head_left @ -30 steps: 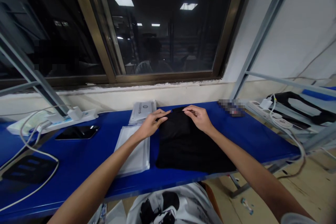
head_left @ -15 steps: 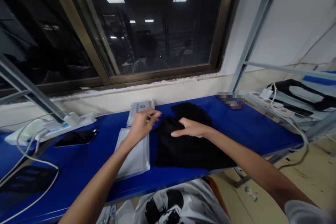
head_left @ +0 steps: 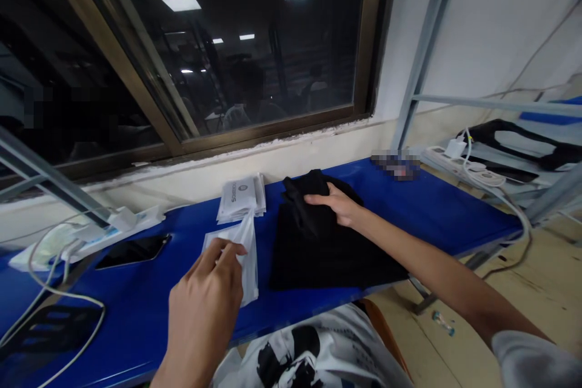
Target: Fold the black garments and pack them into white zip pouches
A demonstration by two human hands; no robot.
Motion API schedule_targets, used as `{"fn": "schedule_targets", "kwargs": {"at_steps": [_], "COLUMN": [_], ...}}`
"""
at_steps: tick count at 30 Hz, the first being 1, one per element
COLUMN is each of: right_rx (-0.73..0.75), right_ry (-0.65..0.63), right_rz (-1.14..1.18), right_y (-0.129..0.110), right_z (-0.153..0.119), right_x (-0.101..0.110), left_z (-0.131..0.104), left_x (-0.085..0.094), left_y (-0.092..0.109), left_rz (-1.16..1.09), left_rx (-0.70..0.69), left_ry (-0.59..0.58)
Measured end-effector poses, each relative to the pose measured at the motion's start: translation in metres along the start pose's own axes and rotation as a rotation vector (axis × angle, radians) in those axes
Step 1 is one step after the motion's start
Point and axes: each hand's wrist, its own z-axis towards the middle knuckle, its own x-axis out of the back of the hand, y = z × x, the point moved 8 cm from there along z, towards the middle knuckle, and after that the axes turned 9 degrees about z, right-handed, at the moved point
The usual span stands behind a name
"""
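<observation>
My left hand (head_left: 207, 285) pinches the raised upper edge of a clear zip bag (head_left: 248, 270) on the blue table, and its knuckles hide part of the bag. To the right, my right hand (head_left: 343, 205) grips a bunched, folded piece of black cloth (head_left: 307, 209), thumb on top. Beneath it more black cloth (head_left: 327, 264) is spread flat near the table's front edge. Whether the two are one piece, I cannot tell. Behind the clear bag lies a stack of printed zip bags (head_left: 240, 197).
On the blue table (head_left: 150, 297) a phone (head_left: 134, 251) lies at the left, near a white power strip (head_left: 140, 218) with cables. A blurred item (head_left: 396, 165) is at the back right. Metal posts (head_left: 425, 54) rise at both sides, before a dark window (head_left: 273, 42).
My left hand has come down and nearer from above the cloth to the clear bag, lifting its edge. My right hand has raised and folded up the black cloth.
</observation>
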Motion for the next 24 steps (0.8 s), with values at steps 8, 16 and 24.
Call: {"fn": "schedule_targets", "kwargs": {"at_steps": [8,16,24], "right_rx": [-0.022,0.275,0.496], "right_ry": [-0.123,-0.001,0.290], "right_rz": [-0.201,-0.838,-0.408], "right_y": [-0.023,-0.018,-0.015], "right_z": [-0.012,0.011,0.009], "right_x": [0.004,0.009,0.020], "left_z": [0.077,0.074,0.046], "left_x": [-0.023,-0.058,-0.047], "left_y": [0.084,0.100,0.137], "left_rz": [0.022,-0.189,-0.433], "left_rx": [-0.214,-0.334,-0.470], "left_ry": [0.070,0.060,0.174]}}
